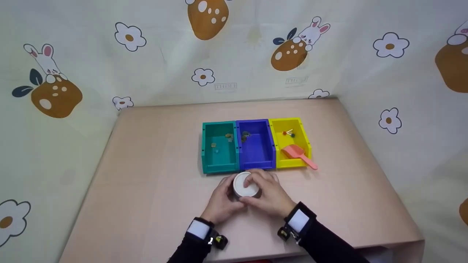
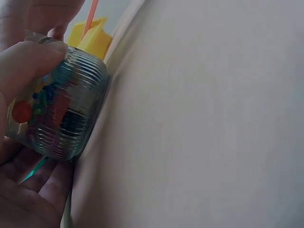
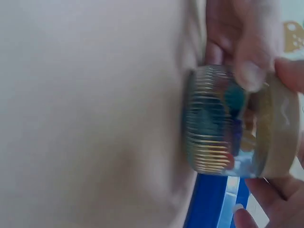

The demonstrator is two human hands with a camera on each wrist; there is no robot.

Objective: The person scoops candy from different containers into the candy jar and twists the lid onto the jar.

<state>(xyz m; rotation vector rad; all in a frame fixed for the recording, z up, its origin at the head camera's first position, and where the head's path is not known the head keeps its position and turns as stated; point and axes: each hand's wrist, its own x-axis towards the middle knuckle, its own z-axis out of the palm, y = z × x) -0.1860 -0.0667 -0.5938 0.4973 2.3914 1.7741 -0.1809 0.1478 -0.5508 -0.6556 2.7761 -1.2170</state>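
A clear ribbed jar (image 2: 76, 109) with small colourful pieces inside stands upright at the front of the tabletop, and its pale round lid (image 1: 239, 184) is on top. My left hand (image 1: 222, 204) grips the jar's side, its thumb on the clear wall in the left wrist view. From the other side my right hand (image 1: 270, 193) holds the lid, fingers curled over and around its edge. In the right wrist view the lid (image 3: 283, 128) sits on the jar's mouth, with the right fingers at its rim.
Behind the jar three joined bins stand in a row: teal (image 1: 219, 159), blue (image 1: 260, 151) and yellow (image 1: 292, 164). Small bits lie in the teal and blue ones. The yellow one holds red- and dark-tipped pieces and a pink scoop (image 1: 293, 151), its handle over the front edge.
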